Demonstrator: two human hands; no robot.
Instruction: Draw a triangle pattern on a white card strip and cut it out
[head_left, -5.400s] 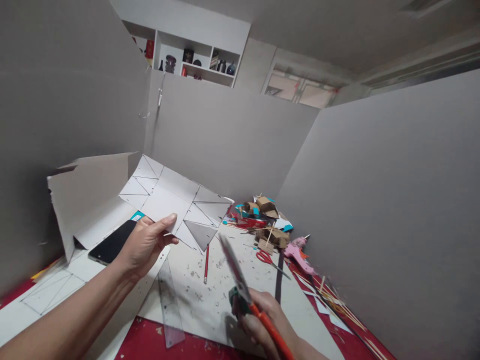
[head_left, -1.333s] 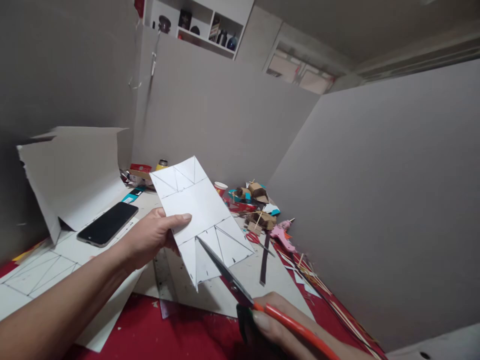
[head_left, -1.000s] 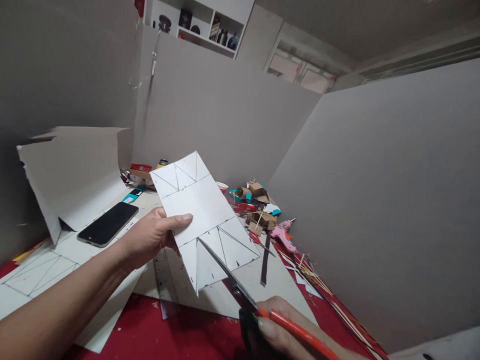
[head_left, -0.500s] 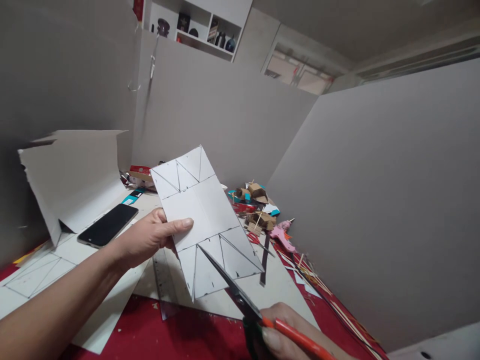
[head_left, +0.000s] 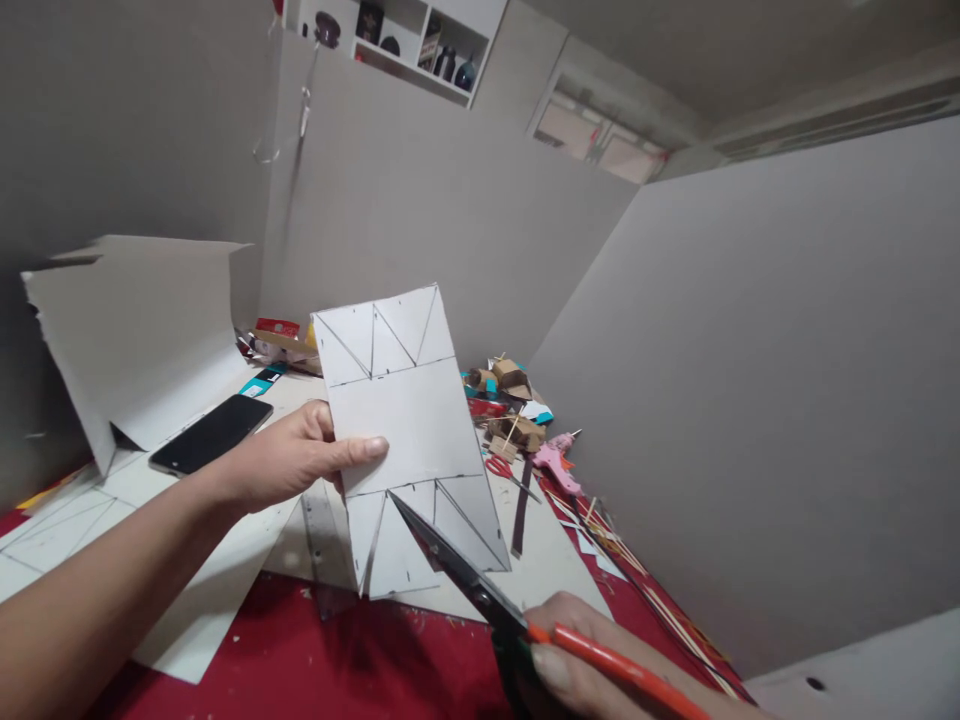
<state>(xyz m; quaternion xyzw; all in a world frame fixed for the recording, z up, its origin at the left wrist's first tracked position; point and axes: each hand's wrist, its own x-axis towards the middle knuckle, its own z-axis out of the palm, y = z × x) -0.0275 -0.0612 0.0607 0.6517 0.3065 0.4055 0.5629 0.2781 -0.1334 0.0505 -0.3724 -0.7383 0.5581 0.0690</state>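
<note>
My left hand (head_left: 300,455) grips a white sheet of card (head_left: 409,420) by its left edge, thumb flat on the front. Dark lines cross the card, with zigzag triangles drawn along its top and bottom bands. A slit runs up the lower left part of the card beside one drawn line. Scissors (head_left: 457,560) with dark blades and an orange handle are in my right hand (head_left: 585,650), fingers closed round the handles. The blades look nearly together, their tip by the line at the lower band of the card.
A black phone (head_left: 211,434) lies left, before a folded white board (head_left: 142,345). A clear ruler (head_left: 321,550) lies under the card. Cardboard scraps (head_left: 517,435), red-handled scissors (head_left: 501,467), a pink glue gun (head_left: 556,460) and thin sticks (head_left: 675,630) lie to the right.
The card has turned more upright in my left hand, its top shifting right. The scissors' tip has moved slightly left, still near the same line on the card. The view has shifted slightly.
</note>
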